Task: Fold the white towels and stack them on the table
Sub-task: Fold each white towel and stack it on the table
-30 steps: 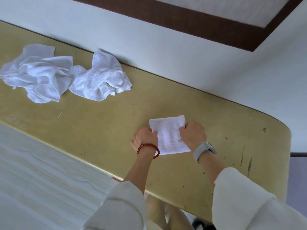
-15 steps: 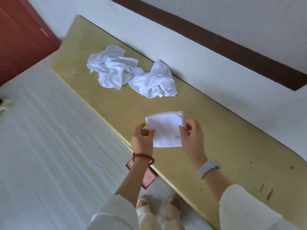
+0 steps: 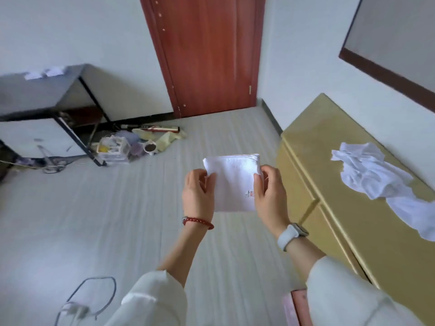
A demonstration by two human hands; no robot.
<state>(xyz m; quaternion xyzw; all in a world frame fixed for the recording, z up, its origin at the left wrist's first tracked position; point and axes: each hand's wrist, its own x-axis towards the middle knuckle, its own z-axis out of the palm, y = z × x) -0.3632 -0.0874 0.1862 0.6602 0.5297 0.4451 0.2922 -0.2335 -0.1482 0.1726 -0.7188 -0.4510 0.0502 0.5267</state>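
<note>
A pale striped floor [image 3: 113, 208] fills most of the view, running back to a white wall and a red-brown door [image 3: 211, 52]. On the right stands a long yellow table [image 3: 353, 208] against the wall, its top scuffed and bare in places. At the far left is a grey table with black legs [image 3: 35, 95], small white items lying on top; a jumble of containers and clutter [image 3: 131, 144] sits on the floor at its foot. A grey cable [image 3: 94, 295] loops across the floor near the bottom left.

On the yellow table lies a heap of crumpled towels [image 3: 381, 182], white, rumpled and unfolded, trailing toward the right edge of the view.

The folded towel [image 3: 233, 182] is held up in the air over the floor, just left of the yellow table's end and touching no surface. It is white, folded into a neat, roughly square pad with layered edges showing along its top and upper right corner, and a small red mark printed near its lower right side.

The left hand [image 3: 199, 196] grips the towel's left edge, thumb on the near face and fingers curled behind. The right hand [image 3: 270, 196] grips the right edge the same way, thumb pressed on the front beside the red mark. A red bead bracelet [image 3: 199, 222] circles the left wrist; a watch with a pale band [image 3: 292, 235] is on the right. Both forearms emerge from cream sleeves [image 3: 153, 302].
</note>
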